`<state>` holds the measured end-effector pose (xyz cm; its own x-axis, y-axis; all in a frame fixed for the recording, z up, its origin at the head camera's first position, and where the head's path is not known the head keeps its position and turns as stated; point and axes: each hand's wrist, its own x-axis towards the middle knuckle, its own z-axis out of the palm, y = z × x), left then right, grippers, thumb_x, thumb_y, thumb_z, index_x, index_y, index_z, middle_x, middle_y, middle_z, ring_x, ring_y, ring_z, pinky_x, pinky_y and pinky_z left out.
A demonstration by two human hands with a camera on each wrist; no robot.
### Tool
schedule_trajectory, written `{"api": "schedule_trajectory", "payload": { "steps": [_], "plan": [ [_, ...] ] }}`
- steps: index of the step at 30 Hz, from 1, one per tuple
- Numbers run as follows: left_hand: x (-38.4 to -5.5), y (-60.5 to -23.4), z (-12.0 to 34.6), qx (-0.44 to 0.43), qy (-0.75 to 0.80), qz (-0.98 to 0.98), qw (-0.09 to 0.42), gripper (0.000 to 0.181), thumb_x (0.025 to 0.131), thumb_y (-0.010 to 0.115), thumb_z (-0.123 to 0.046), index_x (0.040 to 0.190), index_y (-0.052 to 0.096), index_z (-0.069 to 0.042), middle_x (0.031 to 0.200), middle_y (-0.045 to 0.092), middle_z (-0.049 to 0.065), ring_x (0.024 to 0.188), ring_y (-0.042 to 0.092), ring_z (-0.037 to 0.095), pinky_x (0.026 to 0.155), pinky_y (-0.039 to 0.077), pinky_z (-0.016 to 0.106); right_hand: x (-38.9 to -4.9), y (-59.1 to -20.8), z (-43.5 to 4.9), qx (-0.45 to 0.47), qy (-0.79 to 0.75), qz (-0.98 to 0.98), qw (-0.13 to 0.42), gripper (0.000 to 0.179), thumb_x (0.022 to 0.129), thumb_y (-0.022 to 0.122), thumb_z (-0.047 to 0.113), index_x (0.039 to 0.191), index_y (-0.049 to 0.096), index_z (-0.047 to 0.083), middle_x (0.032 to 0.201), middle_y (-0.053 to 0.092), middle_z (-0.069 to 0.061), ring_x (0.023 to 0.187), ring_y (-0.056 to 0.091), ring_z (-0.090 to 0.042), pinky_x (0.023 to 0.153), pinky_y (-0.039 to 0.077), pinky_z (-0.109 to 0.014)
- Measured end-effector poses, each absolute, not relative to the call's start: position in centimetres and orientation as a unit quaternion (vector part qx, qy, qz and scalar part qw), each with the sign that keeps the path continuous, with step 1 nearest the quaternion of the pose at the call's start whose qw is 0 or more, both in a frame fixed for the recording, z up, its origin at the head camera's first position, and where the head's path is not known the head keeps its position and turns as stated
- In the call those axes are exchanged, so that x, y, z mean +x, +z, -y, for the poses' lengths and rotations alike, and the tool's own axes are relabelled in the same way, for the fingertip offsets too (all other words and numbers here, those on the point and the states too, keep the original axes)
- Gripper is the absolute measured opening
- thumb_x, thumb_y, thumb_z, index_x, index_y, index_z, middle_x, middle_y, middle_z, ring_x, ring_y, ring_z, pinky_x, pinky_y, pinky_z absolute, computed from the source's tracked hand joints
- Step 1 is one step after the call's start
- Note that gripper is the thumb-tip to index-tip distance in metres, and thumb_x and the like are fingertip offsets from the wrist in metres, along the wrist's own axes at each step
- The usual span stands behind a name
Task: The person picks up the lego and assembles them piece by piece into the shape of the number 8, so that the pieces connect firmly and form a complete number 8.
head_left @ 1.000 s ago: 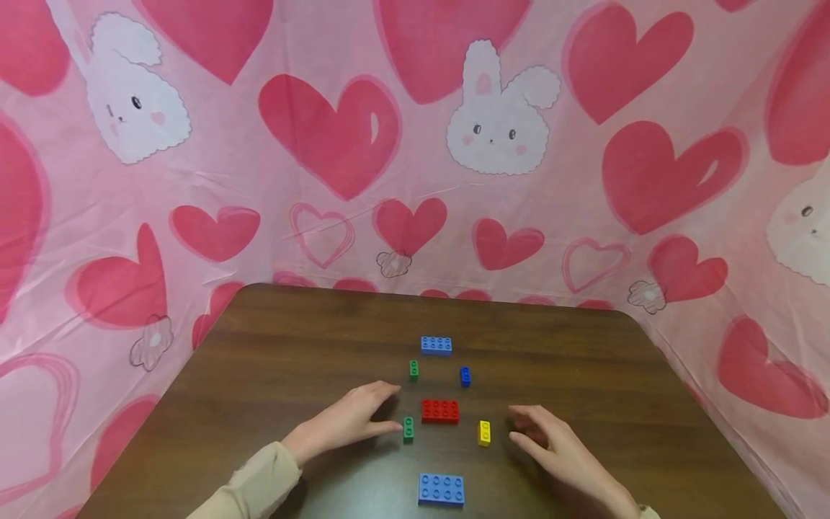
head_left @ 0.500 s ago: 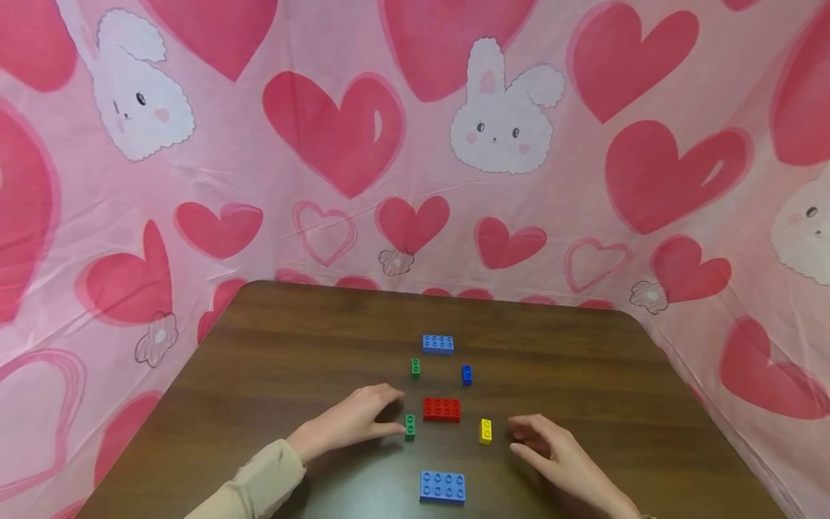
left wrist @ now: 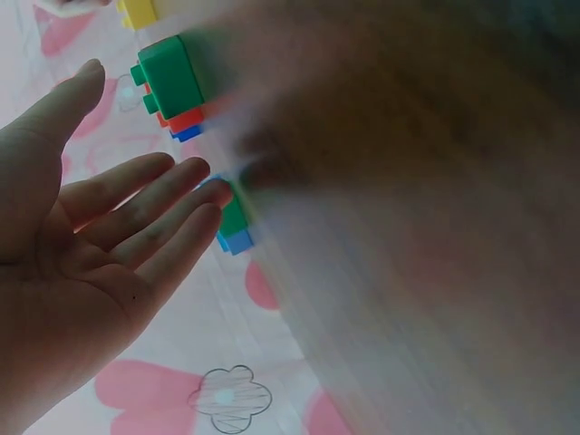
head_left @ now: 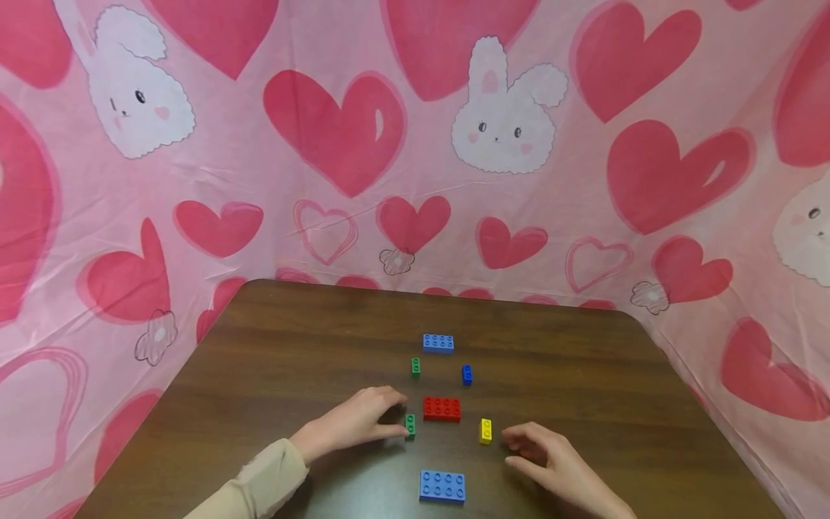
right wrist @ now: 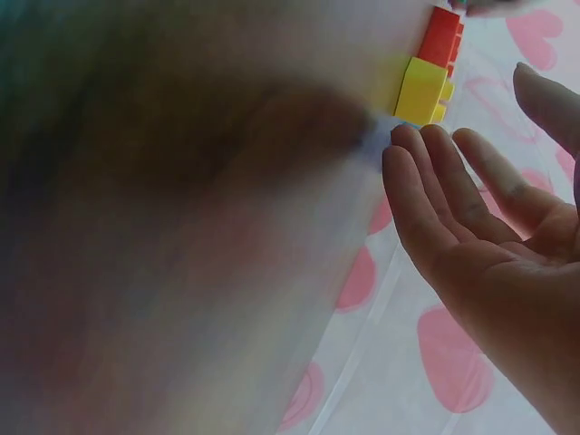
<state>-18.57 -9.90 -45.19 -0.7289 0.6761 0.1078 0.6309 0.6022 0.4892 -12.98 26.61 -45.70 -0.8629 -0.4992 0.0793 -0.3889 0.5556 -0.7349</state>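
My left hand (head_left: 358, 419) is beside the near green brick (head_left: 411, 426), its thumb tip at the brick's left side in the head view. In the left wrist view that green brick (left wrist: 172, 78) stands apart from the thumb and the loosely extended fingers. My right hand (head_left: 551, 458), fingers slightly bent and holding nothing, lies to the right of the yellow brick (head_left: 485, 432). The right wrist view has a gap between the fingers and the yellow brick (right wrist: 422, 91). Between the hands sits a red eight-stud brick (head_left: 442, 409).
A light blue brick (head_left: 442, 486) lies near the front. Farther back are a second green brick (head_left: 416, 367), a dark blue brick (head_left: 467, 375) and another light blue brick (head_left: 438, 343). Pink cloth (head_left: 454, 194) hangs behind the brown table (head_left: 311, 324).
My left hand has edged right towards the near green brick. My right hand has shifted slightly left and nearer to me, towards the yellow brick. The bricks keep their places.
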Motion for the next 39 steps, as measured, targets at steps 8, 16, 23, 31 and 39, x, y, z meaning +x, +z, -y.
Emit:
{"api": "schedule_trajectory", "payload": {
  "steps": [8,16,23,31,39],
  "plan": [
    [-18.4,-45.4,9.7,0.374,0.255,-0.891,0.039,0.045,0.090,0.072,-0.039,0.120,0.068,-0.005,0.110,0.071,0.003,0.099,0.066,0.011,0.088,0.056,0.028,-12.6,-45.8,-26.2,-0.270,-0.408,-0.868,0.080,0.028,0.094,0.068,0.023,0.117,0.064,0.006,0.108,0.069,-0.009,0.096,0.063,-0.003,0.079,0.057,-0.021],
    [-18.5,-45.5,9.6,0.376,0.253,-0.890,0.047,0.045,0.090,0.071,-0.040,0.120,0.068,-0.006,0.111,0.071,0.004,0.101,0.067,0.012,0.089,0.056,0.029,-12.5,-45.8,-25.9,-0.274,-0.400,-0.868,0.103,0.031,0.095,0.067,0.026,0.120,0.064,0.007,0.112,0.069,-0.009,0.099,0.063,-0.002,0.080,0.057,-0.022],
    [-18.5,-45.4,9.6,0.376,0.246,-0.892,0.047,0.046,0.089,0.072,-0.040,0.120,0.068,-0.005,0.110,0.071,0.004,0.100,0.067,0.012,0.087,0.056,0.028,-12.7,-45.6,-25.5,-0.277,-0.410,-0.860,0.123,0.033,0.094,0.068,0.026,0.121,0.063,0.007,0.111,0.069,-0.010,0.099,0.063,-0.002,0.079,0.057,-0.021],
    [-18.4,-45.4,9.4,0.377,0.242,-0.893,0.046,0.044,0.089,0.072,-0.038,0.120,0.068,-0.006,0.111,0.071,0.003,0.101,0.067,0.013,0.088,0.056,0.028,-12.6,-45.5,-24.9,-0.287,-0.424,-0.845,0.153,0.034,0.095,0.067,0.025,0.123,0.062,0.006,0.112,0.069,-0.012,0.098,0.063,-0.002,0.080,0.056,-0.021],
    [-18.5,-45.4,9.2,0.376,0.240,-0.894,0.050,0.043,0.089,0.073,-0.038,0.119,0.068,-0.007,0.109,0.070,0.002,0.099,0.067,0.011,0.087,0.056,0.026,-12.6,-45.7,-24.3,-0.312,-0.432,-0.833,0.152,0.033,0.094,0.068,0.023,0.122,0.062,0.006,0.111,0.069,-0.013,0.094,0.063,-0.001,0.078,0.056,-0.020]
  ]
}}
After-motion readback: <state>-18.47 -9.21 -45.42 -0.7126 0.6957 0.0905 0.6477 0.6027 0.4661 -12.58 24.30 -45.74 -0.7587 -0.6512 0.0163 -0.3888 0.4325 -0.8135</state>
